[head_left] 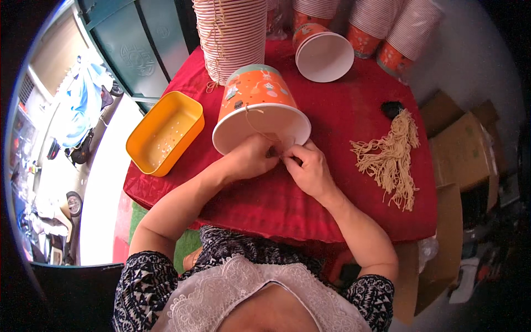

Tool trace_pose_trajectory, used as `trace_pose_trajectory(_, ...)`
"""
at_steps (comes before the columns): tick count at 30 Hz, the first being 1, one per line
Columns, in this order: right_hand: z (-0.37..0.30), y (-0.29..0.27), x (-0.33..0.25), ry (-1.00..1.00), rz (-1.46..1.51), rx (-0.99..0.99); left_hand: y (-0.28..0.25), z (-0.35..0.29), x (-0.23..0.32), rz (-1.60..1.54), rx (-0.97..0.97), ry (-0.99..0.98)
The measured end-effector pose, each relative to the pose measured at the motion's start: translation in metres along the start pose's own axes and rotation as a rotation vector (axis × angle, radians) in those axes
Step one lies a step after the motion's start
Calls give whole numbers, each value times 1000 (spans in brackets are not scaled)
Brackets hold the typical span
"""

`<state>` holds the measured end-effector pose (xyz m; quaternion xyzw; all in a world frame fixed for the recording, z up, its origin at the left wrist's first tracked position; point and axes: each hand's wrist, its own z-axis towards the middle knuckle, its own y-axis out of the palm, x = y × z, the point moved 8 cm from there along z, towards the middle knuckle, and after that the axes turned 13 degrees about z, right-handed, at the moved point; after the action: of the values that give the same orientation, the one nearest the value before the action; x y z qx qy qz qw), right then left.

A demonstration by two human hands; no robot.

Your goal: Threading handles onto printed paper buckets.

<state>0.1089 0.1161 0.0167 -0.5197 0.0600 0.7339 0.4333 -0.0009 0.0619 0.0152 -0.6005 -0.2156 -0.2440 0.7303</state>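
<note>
Nearest are the two hands at the mouth of a paper bucket (pixel 257 91), which lies on its side on the table (pixel 249 207), open end toward the person. The fingers of the left hand (pixel 257 156) and the right hand (pixel 311 169) are pressed together at the tips, meeting by the lower rim; what is pinched there is too small to tell. A thin string (pixel 255 126) hangs over the rim, so the step in hand seems to be fine string work. The next move, I judge, calls for a steady pinch and gentle pull (thin paper can bend).

The bucket is round, tapered, orange-patterned outside and smooth white inside. At left is a glossy yellow tub (pixel 185 113) with small pale bits; at right, a soft, fringed bundle of strings (pixel 401 160). Farther away stand a tall stack of ribbed white rims (pixel 232 39) and, on their side, more white-lined buckets (pixel 326 55).
</note>
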Motion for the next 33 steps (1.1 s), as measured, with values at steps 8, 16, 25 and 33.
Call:
trace_pose_trajectory(8, 2, -9, -18, -34, -111, 57, 8, 0, -2, 141, -63, -1)
trace_pose_trajectory(16, 1, -8, -14, 15, -222, 43, 4, 2, 8, 111, -90, 74)
trace_pose_trajectory(25, 4, -28, -22, -7, -73, 89, 0, 0, -1, 47, -102, -54)
trace_pose_trajectory(33, 5, -50, -11, 267, -308, -154, 4, -5, -16, -173, -199, -298)
